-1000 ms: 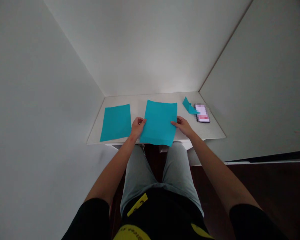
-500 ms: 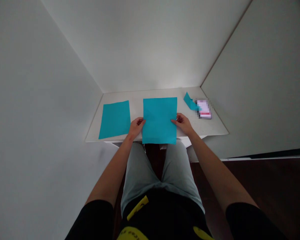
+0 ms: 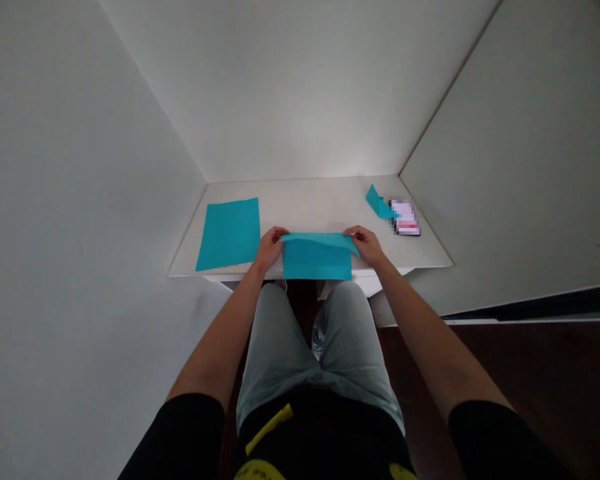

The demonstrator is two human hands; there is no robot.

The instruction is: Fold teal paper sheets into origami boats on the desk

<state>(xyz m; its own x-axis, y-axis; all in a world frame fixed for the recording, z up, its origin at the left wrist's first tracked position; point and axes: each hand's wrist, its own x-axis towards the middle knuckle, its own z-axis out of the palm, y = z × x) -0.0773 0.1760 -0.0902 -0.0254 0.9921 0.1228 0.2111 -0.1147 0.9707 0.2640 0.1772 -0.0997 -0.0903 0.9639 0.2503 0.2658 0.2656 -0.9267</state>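
A blue sheet of paper (image 3: 317, 261) lies at the front edge of the white table, its near part hanging slightly over. Its far part is bent over toward me, making a fold line across the top with a loose flap. My left hand (image 3: 271, 247) pinches the paper at the left end of the bend. At the right end, my right hand (image 3: 365, 243) grips the flap between thumb and fingers. A second blue sheet (image 3: 230, 233) lies flat to the left of my left hand.
The white table (image 3: 310, 200) stands against walls at the back and sides. On its right are a folded piece of blue paper (image 3: 379, 203) and a phone-like object (image 3: 407, 219), partly blurred out; the paper's tip overlaps it. My legs are below the front edge.
The paper between my hands was flat and full size; its far half is now bent over toward me. My hands have stayed at its sides, gripping nearer the new fold.
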